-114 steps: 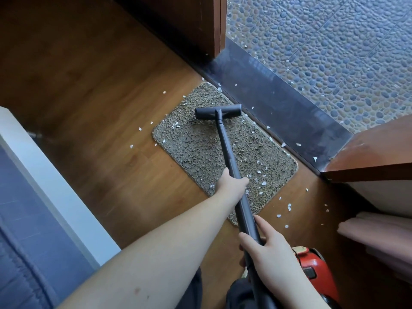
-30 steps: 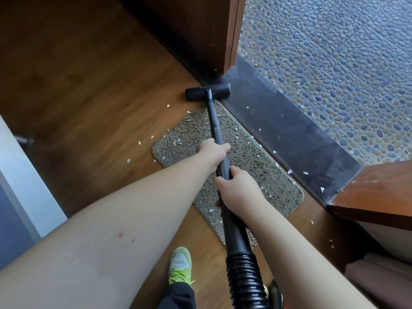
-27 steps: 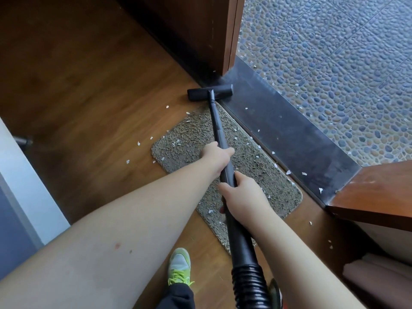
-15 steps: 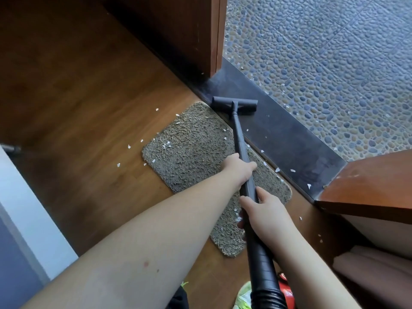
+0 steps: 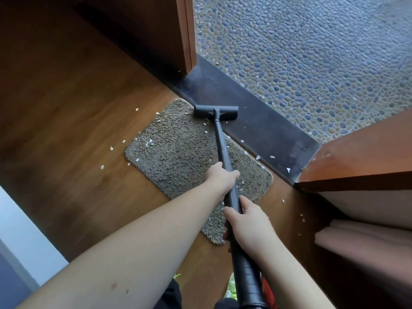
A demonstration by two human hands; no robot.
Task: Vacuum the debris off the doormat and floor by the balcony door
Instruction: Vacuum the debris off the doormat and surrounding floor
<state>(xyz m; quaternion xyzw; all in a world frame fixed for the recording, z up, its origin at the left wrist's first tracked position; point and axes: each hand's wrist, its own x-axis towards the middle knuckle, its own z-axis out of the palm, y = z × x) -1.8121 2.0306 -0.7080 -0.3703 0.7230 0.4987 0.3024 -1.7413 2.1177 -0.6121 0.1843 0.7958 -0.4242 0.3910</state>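
A brownish-grey doormat [image 5: 182, 157] lies on the wooden floor [image 5: 73, 112] beside the dark door sill [image 5: 263, 121]. The black vacuum wand [image 5: 220, 141] runs across the mat, and its floor nozzle [image 5: 215, 112] sits at the mat's far edge, overlapping the sill. My left hand [image 5: 220, 178] grips the wand at mid-length. My right hand [image 5: 249, 224] grips it lower down, just above the ribbed hose [image 5: 248, 284]. White debris flakes [image 5: 149, 142] lie on the mat, on the floor to its left, on the sill and on the floor at the right.
A wooden door edge [image 5: 186, 34] stands at the far end of the sill. Pebbled balcony paving [image 5: 312, 52] lies beyond. A wooden panel [image 5: 361, 161] and folded pinkish fabric [image 5: 361, 239] are at the right. A white furniture edge [image 5: 22, 237] is at the left.
The nozzle has swept from the corner by the door along the mat's far edge onto the sill. Both hands keep their hold on the wand. The camera view has shifted.
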